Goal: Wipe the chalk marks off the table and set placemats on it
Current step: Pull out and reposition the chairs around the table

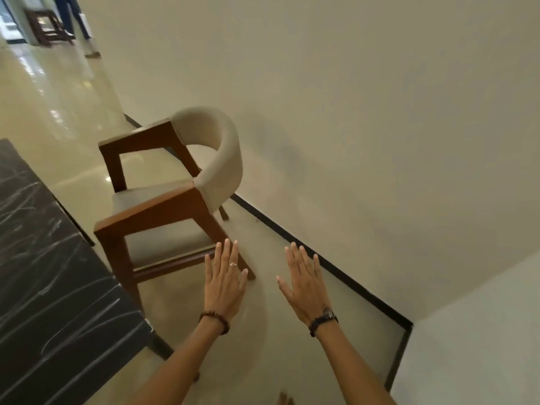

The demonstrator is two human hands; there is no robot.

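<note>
Both hands are out in front, empty: left hand [223, 283] and right hand [304, 287] flat, fingers straight, over the glossy floor [58, 112]. The dark tabletop [52, 287] sits at left, white chalk marks [43, 229] scrawled across it up to its near corner. A wooden armchair [172, 197] stands just beside that edge.

The table [55, 287] is black, streaked all over with white chalk marks [38, 197]. The chair [172, 200] pairs a reddish-brown wooden frame with a cream seat and backrest. The floor [58, 112] is glossy beige, the wall [365, 97] cream with a black skirting strip [321, 258].
</note>
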